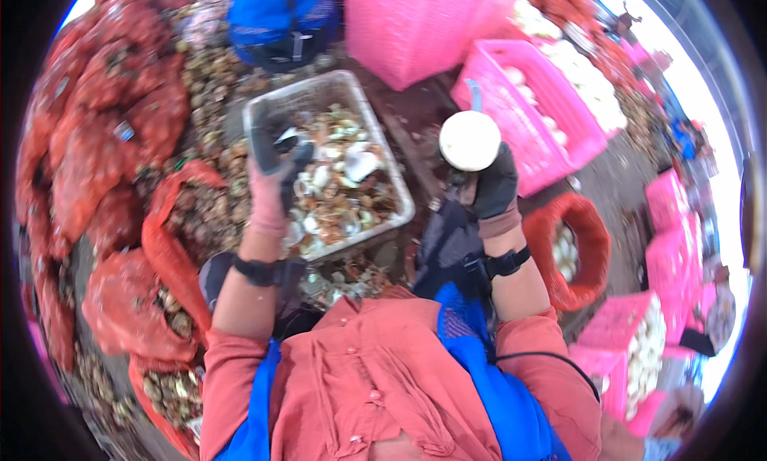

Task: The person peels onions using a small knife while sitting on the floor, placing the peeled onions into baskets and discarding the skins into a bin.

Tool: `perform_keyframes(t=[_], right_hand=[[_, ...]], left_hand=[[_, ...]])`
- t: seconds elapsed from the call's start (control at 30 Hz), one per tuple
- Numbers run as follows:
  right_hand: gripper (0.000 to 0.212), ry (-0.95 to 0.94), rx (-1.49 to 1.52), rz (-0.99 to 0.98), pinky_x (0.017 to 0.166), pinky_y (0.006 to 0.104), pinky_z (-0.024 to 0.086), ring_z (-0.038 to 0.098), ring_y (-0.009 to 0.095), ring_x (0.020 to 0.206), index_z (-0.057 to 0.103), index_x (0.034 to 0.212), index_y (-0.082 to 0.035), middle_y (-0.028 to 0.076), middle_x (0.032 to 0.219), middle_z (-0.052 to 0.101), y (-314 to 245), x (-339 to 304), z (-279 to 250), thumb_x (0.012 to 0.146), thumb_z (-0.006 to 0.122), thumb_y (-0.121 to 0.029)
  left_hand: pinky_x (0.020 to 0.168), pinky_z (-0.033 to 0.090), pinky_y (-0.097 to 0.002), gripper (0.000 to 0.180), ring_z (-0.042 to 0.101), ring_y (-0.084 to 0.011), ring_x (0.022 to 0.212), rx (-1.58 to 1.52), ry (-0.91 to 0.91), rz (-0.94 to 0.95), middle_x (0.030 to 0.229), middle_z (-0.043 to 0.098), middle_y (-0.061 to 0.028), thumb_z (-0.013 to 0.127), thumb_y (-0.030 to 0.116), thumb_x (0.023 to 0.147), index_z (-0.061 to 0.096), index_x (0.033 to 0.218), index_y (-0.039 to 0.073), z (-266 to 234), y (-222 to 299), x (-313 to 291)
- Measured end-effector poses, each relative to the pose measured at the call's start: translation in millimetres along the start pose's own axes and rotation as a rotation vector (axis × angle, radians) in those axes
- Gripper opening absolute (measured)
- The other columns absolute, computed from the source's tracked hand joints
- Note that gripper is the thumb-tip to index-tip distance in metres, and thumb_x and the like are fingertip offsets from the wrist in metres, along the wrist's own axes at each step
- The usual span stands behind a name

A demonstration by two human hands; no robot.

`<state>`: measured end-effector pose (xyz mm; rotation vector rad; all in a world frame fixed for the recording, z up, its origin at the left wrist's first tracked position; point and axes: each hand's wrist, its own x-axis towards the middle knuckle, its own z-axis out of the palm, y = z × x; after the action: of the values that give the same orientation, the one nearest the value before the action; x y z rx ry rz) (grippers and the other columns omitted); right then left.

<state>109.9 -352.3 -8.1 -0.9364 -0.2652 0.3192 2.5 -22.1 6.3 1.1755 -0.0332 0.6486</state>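
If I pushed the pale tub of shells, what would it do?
The tub would probably keep its shape, since its rim looks firm. It may feel heavy, with so many shells piled inside. Being broad and four-sided, it would likely slide rather than roll.

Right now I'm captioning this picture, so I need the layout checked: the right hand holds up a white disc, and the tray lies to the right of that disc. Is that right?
Not quite: the tray lies to the left of the white disc, as the head view shows. The right hand does hold up the disc.
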Motion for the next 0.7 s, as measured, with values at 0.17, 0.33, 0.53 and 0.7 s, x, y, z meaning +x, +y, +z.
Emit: perform_keyframes(t=[0.17,0.33,0.53,0.7], right_hand=[[0.052,0.442,-0.302,-0.2,0.056,0.033,0.053,0.065,0.024,0.071,0.055,0.128,-0.005,0.013,0.103,0.068,-119.8,-110.7,-125.4,0.092,0.06,-0.042],[0.044,0.968,-1.07,-0.157,0.049,0.0253,0.048,0.064,0.013,0.071,0.059,0.123,-0.005,0.004,0.092,0.067,-185.1,-217.0,-188.5,0.083,0.071,-0.019],[0.032,0.824,-0.784,-0.06,0.051,0.0232,0.044,0.056,0.01,0.058,0.066,0.113,-0.01,-0.002,0.084,0.064,-164.5,-144.0,-104.9,0.084,0.071,-0.023],[0.031,0.238,-0.887,-0.146,0.055,0.021,0.046,0.063,0.011,0.088,0.061,0.117,-0.008,0.006,0.107,0.064,-134.0,-65.9,-9.9,0.091,0.062,-0.026]], left_hand=[[0.095,0.045,-0.0289,0.072,0.053,-0.0163,0.112,-0.007,0.011,-0.052,0.122,0.054,-0.0063,0.068,-0.003,0.083,0.036,0.147,0.004,17.1,-11.3,-4.7],[0.094,0.047,-0.0284,0.066,0.055,-0.0156,0.108,-0.046,0.008,-0.094,0.121,0.054,-0.0071,0.065,-0.003,0.086,0.037,0.145,0.0,23.5,-15.2,-5.3],[0.098,0.046,-0.0331,0.059,0.057,-0.0217,0.115,-0.078,0.133,-0.029,0.128,0.056,-0.0108,0.064,0.006,0.089,0.041,0.143,0.002,-8.1,20.8,3.6],[0.078,0.052,-0.0238,0.044,0.059,-0.009,0.091,-0.175,0.175,0.146,0.099,0.062,-0.0024,0.069,-0.002,0.085,0.057,0.127,0.004,-36.5,62.6,8.1]])
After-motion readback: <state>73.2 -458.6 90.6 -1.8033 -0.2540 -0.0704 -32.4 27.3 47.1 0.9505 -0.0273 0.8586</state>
